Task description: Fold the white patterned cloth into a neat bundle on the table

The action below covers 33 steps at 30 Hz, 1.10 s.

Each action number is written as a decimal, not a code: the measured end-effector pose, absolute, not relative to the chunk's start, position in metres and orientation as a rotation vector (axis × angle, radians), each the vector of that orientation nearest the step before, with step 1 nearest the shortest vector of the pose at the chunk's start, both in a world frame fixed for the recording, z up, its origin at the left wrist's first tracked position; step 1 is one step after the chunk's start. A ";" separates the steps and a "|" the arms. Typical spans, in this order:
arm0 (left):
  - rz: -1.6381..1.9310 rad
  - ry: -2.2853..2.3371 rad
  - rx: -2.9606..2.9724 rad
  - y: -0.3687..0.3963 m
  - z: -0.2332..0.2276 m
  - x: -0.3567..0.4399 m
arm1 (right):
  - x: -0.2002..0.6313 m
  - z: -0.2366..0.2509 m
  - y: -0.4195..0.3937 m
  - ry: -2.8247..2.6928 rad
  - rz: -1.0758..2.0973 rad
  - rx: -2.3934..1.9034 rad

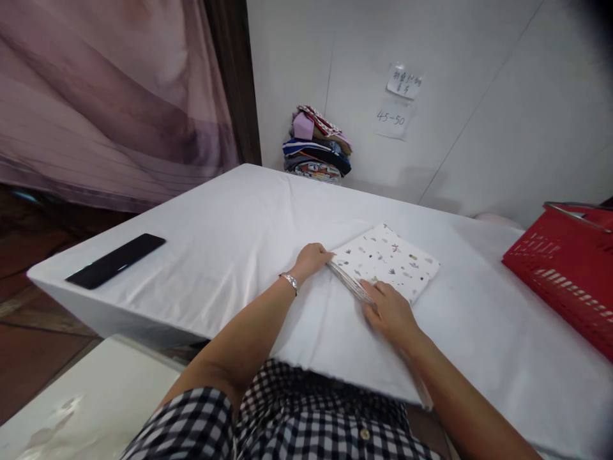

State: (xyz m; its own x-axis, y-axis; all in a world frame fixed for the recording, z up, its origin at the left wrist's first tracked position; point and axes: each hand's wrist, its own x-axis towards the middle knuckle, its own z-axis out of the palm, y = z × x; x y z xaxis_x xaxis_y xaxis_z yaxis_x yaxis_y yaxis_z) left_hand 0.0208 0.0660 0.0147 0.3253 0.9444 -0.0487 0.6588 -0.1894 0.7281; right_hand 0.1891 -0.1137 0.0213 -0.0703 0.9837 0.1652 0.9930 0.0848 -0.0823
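A folded white cloth with small leaf prints point(387, 259) lies flat on the white table point(230, 230). My left hand point(312, 259) rests at the cloth's near left corner, fingers curled on its folded edge. My right hand point(390, 310) presses on the near right part of the same edge, fingers spread over it. A silver bracelet point(290, 281) sits on my left wrist.
A stack of folded colourful cloths point(316, 144) stands at the table's far edge by the wall. A red plastic basket point(565, 268) sits at the right. A black phone point(115, 260) lies near the left edge. Paper notes point(397, 102) hang on the wall.
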 end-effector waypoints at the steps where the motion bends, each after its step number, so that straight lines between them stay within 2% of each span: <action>1: 0.551 1.406 1.898 0.067 0.013 0.020 | 0.190 0.022 -0.114 -2.171 -0.059 -2.005; 8: 0.579 1.402 1.932 0.065 0.011 0.020 | 0.195 0.021 -0.119 -2.128 0.014 -1.879; 16: 0.628 1.425 1.930 0.062 0.009 0.019 | 0.194 -0.001 -0.129 -2.136 -0.113 -1.691; 22: 0.650 1.432 1.942 0.057 0.012 0.021 | 0.197 0.014 -0.131 -2.082 0.135 -1.725; 26: 0.651 1.411 1.972 0.055 0.012 0.022 | 0.208 0.026 -0.109 -1.962 0.253 -1.736; 33: 0.651 1.432 2.027 0.055 0.008 0.023 | 0.223 0.027 -0.025 -2.160 0.146 -1.766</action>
State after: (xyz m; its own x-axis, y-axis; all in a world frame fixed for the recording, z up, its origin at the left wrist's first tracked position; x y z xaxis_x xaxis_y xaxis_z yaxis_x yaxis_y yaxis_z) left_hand 0.0231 0.0546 0.0080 0.3090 0.9488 0.0648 0.6728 -0.2662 0.6903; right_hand 0.2227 -0.0255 0.0272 -0.1647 0.9659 0.1997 0.9303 0.2194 -0.2940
